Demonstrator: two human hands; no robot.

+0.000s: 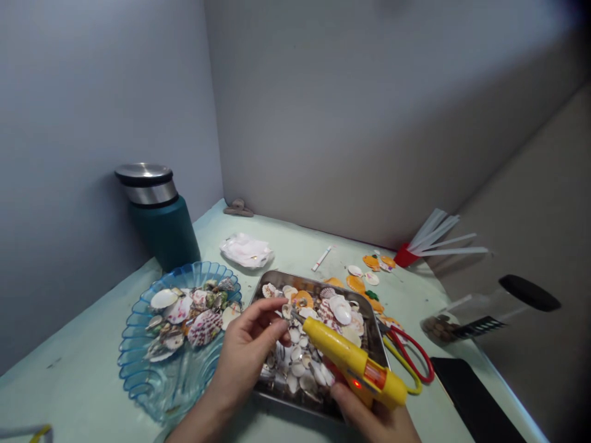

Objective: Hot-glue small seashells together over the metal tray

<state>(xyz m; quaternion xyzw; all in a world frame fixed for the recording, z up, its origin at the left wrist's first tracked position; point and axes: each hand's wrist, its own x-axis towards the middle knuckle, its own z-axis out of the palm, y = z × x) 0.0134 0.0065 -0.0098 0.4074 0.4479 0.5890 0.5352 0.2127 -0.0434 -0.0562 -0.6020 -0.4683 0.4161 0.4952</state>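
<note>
My right hand (376, 418) is wrapped round the handle of a yellow hot glue gun (339, 347) with a small red light lit on its side. The gun's metal nozzle points up and left, close to the fingertips of my left hand (253, 335). Those fingers pinch a small pale shell (287, 311), partly covered by them. Both hands are above a metal tray (307, 403) full of small white shells, with larger scallop shells (340, 309) along its far side. Left of it, a blue scalloped plastic dish (133, 363) holds mixed shells.
A teal bottle (164, 231) stands behind the dish. Scissors (410, 357) and a black phone (475, 400) lie right of the tray. Orange shells (355, 283), a red cup (405, 255) of glue sticks, a clear jar (443, 326) and a white packet (247, 250) lie farther back.
</note>
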